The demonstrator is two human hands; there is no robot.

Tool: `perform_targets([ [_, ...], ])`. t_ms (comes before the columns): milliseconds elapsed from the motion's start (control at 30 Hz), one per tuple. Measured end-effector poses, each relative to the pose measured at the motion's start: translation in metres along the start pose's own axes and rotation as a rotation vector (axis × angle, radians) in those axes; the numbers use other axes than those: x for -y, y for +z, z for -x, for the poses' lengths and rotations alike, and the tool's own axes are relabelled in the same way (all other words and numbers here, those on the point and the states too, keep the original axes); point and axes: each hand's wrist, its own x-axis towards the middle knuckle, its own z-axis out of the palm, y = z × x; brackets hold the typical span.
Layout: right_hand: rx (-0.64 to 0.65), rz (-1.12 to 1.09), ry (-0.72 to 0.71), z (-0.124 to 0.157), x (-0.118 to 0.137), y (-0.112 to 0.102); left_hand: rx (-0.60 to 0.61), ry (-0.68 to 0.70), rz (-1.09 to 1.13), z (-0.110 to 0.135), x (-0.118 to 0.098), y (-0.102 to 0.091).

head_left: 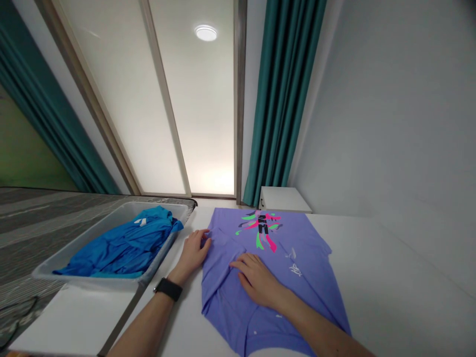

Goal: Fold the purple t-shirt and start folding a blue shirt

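Note:
A lavender T-shirt [301,282] lies flat on a white table [375,292], with a pink, green and black print [261,229] at its far end and a folded-over strip along its left side. My left hand [193,253], with a black watch [168,289] on its wrist, has curled fingers against the shirt's left edge. Whether they pinch the cloth, I cannot tell. My right hand [256,280] lies flat on the middle of the shirt, its fingers slightly apart.
A grey plastic tray [111,220] holding a crumpled blue garment [122,248] overhangs the table's left edge, close to my left hand. Beyond the table stands a small white cabinet [284,198] beside a teal curtain [284,99]. Striped grey fabric lies further left.

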Motion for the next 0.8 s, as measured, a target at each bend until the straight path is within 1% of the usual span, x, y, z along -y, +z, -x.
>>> perform_targets([
  [133,-0.104,-0.076,0.097,0.001,-0.016,0.0,-0.021,-0.064,0.011,-0.001,0.003,0.0],
  [267,-0.167,-0.044,0.219,0.004,-0.035,0.003,-0.019,-0.083,0.022,-0.002,0.005,0.001],
  [333,-0.175,-0.003,0.289,0.004,-0.041,0.003,-0.011,-0.082,0.033,-0.002,0.005,0.0],
  [400,-0.135,0.07,0.323,0.001,-0.042,0.0,-0.001,-0.084,0.061,-0.002,0.006,0.0],
  [467,-0.05,0.159,0.314,-0.006,-0.039,-0.007,0.004,-0.089,0.108,-0.001,0.007,0.0],
  [533,0.039,0.218,0.303,-0.019,-0.034,-0.014,-0.006,-0.082,0.152,0.0,0.007,0.0],
  [600,0.089,0.258,0.317,-0.032,-0.031,-0.019,-0.033,-0.068,0.186,0.001,0.007,-0.001],
  [700,0.089,0.339,0.359,-0.048,-0.031,-0.017,-0.066,-0.052,0.249,0.003,0.006,-0.001],
  [800,0.052,0.365,0.347,-0.053,-0.034,-0.005,-0.071,-0.032,0.322,0.004,0.003,-0.002],
])
